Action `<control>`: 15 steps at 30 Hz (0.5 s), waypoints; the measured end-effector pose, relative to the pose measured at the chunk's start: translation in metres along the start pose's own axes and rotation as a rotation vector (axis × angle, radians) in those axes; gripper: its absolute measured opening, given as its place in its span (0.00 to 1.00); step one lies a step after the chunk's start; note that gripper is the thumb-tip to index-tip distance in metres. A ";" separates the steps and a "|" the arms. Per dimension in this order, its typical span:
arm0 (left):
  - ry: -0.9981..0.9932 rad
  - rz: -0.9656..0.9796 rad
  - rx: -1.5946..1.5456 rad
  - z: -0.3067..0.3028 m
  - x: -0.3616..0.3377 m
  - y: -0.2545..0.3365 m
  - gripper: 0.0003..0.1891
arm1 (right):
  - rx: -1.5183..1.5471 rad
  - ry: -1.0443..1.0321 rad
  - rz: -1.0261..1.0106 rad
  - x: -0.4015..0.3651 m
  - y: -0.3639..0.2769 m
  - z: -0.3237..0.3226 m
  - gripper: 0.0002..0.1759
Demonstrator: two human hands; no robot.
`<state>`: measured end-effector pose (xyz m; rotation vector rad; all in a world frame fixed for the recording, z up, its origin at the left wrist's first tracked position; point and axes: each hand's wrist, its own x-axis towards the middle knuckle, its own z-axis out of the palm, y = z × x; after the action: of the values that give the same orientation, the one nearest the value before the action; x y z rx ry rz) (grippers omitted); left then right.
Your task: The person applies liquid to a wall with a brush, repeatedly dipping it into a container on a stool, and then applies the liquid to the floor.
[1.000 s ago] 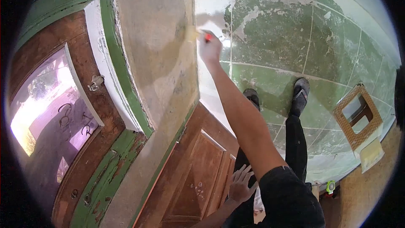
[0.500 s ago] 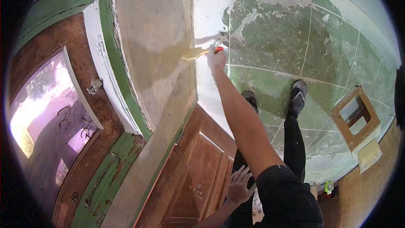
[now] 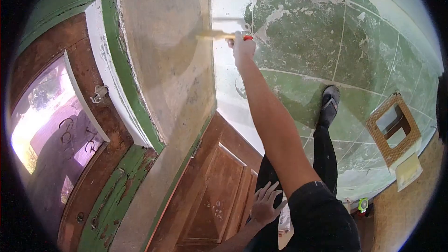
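While the right hand (image 3: 243,50) is closed tight around the red handle of a paintbrush (image 3: 218,35), the brush's pale yellowish bristles press flat on the bare plastered wall (image 3: 163,46), just beside its corner edge. The left hand (image 3: 267,204) is low, fingers spread wide, at the brown wooden door (image 3: 217,191); contact is unclear.

The paintbrush (image 3: 219,35) had pale yellow bristles and a red handle. The floor (image 3: 368,56) was green tile blotched white; the door (image 3: 217,191) was reddish brown.
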<state>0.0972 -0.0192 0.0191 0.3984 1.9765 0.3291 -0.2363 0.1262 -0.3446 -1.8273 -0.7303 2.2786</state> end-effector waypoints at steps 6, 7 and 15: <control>-0.019 -0.018 -0.002 0.004 -0.007 -0.004 0.22 | 0.181 0.110 0.061 -0.018 0.046 0.022 0.15; -0.025 -0.002 -0.005 -0.001 -0.004 -0.003 0.22 | -0.041 0.078 0.050 -0.016 0.052 0.005 0.15; -0.061 -0.025 0.035 0.000 -0.007 -0.006 0.22 | 0.286 0.070 -0.152 -0.001 0.008 0.035 0.14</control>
<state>0.0998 -0.0281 0.0224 0.4012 1.9278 0.2640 -0.2673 0.1091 -0.3420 -1.6519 -0.4850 2.0873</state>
